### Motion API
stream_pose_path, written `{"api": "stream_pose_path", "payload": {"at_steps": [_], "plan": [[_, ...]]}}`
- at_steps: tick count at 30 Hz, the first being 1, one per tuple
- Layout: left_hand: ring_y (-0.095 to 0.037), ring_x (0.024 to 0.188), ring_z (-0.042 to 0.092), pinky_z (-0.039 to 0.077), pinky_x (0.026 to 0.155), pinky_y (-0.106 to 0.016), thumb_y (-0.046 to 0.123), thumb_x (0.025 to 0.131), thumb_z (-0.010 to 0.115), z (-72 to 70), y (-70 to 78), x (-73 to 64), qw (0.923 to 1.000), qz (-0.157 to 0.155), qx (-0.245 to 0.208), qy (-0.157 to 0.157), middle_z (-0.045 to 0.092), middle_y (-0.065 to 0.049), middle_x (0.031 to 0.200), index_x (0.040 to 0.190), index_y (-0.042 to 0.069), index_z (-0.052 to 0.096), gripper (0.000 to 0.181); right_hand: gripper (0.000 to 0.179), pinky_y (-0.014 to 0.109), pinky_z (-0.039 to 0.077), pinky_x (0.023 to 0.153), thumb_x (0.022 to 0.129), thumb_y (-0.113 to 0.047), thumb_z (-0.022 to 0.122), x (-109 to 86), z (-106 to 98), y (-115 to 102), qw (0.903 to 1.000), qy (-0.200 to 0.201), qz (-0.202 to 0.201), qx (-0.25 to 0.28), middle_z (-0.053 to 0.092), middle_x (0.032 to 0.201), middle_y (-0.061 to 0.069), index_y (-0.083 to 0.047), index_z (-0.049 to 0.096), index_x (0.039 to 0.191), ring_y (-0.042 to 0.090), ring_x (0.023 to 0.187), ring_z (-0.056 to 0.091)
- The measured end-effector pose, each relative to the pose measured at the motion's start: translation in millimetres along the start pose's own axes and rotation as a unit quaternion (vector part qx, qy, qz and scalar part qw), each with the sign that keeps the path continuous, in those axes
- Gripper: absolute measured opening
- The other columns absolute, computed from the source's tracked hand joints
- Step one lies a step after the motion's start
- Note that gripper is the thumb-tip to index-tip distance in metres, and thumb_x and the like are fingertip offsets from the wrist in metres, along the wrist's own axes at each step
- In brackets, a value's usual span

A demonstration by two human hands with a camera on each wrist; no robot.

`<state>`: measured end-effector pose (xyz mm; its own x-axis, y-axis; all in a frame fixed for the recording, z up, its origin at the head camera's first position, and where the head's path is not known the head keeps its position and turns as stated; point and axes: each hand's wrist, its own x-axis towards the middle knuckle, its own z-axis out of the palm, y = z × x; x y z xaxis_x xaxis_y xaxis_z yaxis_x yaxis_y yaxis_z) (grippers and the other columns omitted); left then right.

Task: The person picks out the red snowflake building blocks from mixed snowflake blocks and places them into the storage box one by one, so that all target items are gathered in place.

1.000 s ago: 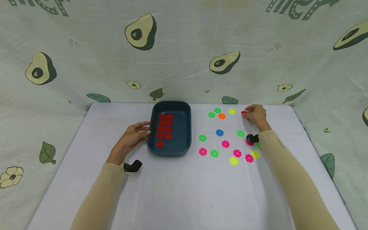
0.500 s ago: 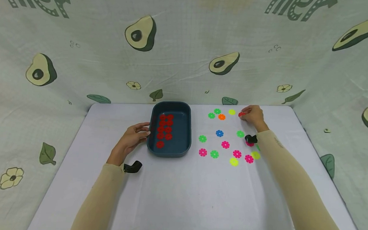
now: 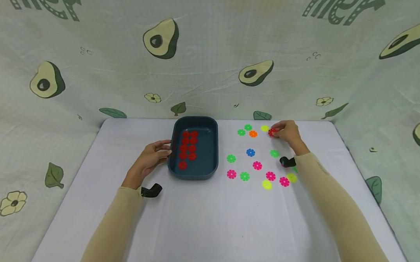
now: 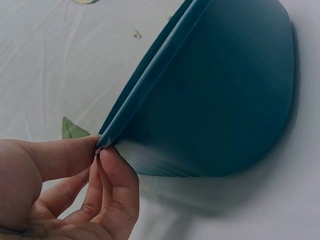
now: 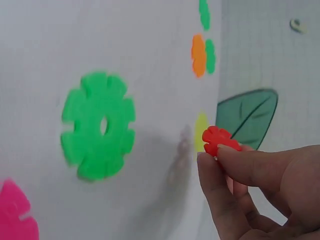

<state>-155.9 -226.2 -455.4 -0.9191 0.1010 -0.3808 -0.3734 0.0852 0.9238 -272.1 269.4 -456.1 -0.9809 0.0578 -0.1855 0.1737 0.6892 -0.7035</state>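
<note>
My left hand [image 3: 151,156] pinches the rim of a dark blue tray [image 3: 214,154] between thumb and fingers, seen close up in the left wrist view with the tray wall [image 4: 215,95]. Several red notched discs [image 3: 182,165] lie in two columns in the tray's left half. At the back right, my right hand [image 3: 289,133] pinches a red notched disc [image 5: 217,139] by its edge, above the table. Right beside that disc is a yellow disc [image 3: 264,128]. A green disc with a centre hole [image 5: 100,125] looms large in the right wrist view.
On the white table [image 3: 206,224], right of the tray, lie loose discs: green [image 3: 231,158], pink [image 3: 257,165], blue [image 3: 250,152], orange [image 3: 253,134] and yellow [image 3: 267,184]. A cloth backdrop with avocado prints [image 3: 160,39] rises behind the table. My right sleeve partly covers some discs.
My right hand has lifted the red disc from its spot near the back edge and moved slightly left with it. The left hand and the tray stay where they were.
</note>
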Motion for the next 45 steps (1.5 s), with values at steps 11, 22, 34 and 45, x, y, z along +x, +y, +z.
{"api": "stream_pose_path", "payload": {"at_steps": [11,22,34,45], "plan": [[-0.007,0.095,0.06,0.054,0.082,-0.023,0.0,0.106,0.06,-0.4,-0.5,1.1,1.0,0.001,-0.001,-0.002,0.053,-0.005,0.123,0.16,0.001,0.041,0.057,0.029,0.036,0.058,0.092,0.101,-0.001,0.068,-29.1,11.6,-37.9,0.9973,-0.052,-0.051,0.004,0.064,0.125,0.026,0.005,0.069,0.13,0.04,0.112,0.063],[-0.007,0.097,0.061,0.053,0.082,-0.022,0.0,0.106,0.06,-1.1,-1.7,1.6,1.0,0.001,-0.002,-0.003,0.052,-0.005,0.123,0.16,0.001,0.041,0.057,0.026,0.044,0.061,0.095,0.099,0.006,0.068,-56.5,29.0,-76.3,0.9894,-0.089,-0.111,0.029,0.065,0.123,0.026,0.007,0.071,0.124,0.041,0.111,0.068],[-0.008,0.097,0.061,0.053,0.084,-0.023,0.0,0.106,0.059,-0.2,-1.1,0.0,1.0,0.002,0.0,-0.002,0.052,-0.007,0.125,0.16,0.001,0.041,0.057,0.024,0.037,0.061,0.086,0.093,0.009,0.072,-78.3,51.3,-110.6,0.977,-0.108,-0.183,0.02,0.07,0.116,0.022,0.003,0.077,0.116,0.036,0.102,0.067],[-0.008,0.097,0.06,0.053,0.083,-0.022,0.0,0.107,0.059,0.2,0.3,-1.2,1.0,0.003,-0.001,-0.003,0.052,-0.006,0.124,0.16,0.001,0.041,0.056,0.022,0.039,0.059,0.086,0.089,0.012,0.076,-87.3,71.7,-136.7,0.9604,-0.15,-0.233,0.034,0.074,0.106,0.019,0.004,0.079,0.109,0.035,0.096,0.068]]}}
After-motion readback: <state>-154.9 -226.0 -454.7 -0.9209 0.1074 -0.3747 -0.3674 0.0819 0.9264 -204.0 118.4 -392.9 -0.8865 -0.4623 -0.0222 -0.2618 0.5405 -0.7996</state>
